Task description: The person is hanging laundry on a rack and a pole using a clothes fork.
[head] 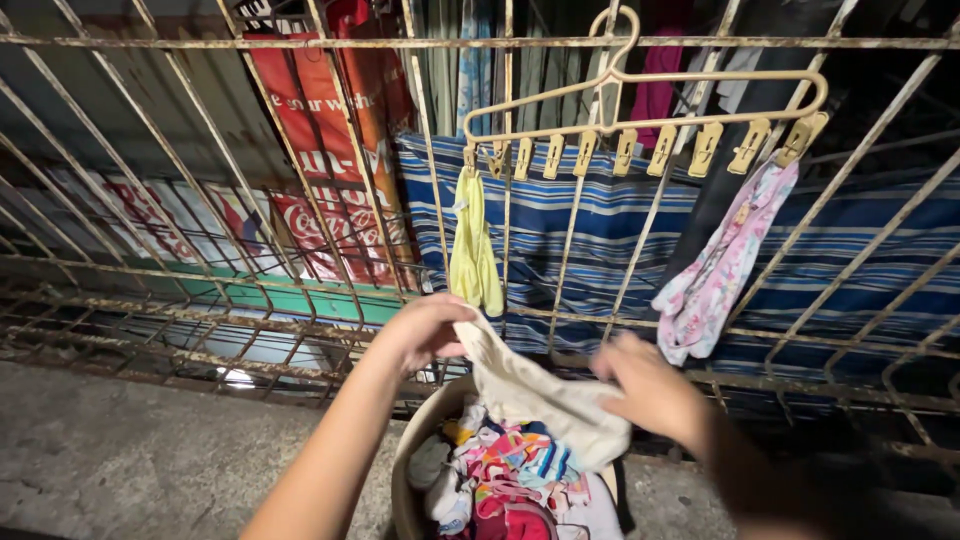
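Observation:
My left hand and my right hand both grip a cream cloth garment, stretched between them just above a round basin full of colourful laundry. Above hangs a beige clip hanger hooked on the rusty metal grille. A yellow garment is clipped at the hanger's left end. A pink floral garment hangs from a clip at its right end. The clips between them are bare.
The grille's bars run across the whole view, with a concrete ledge below at left. Behind the bars hang a blue striped cloth and a red printed banner.

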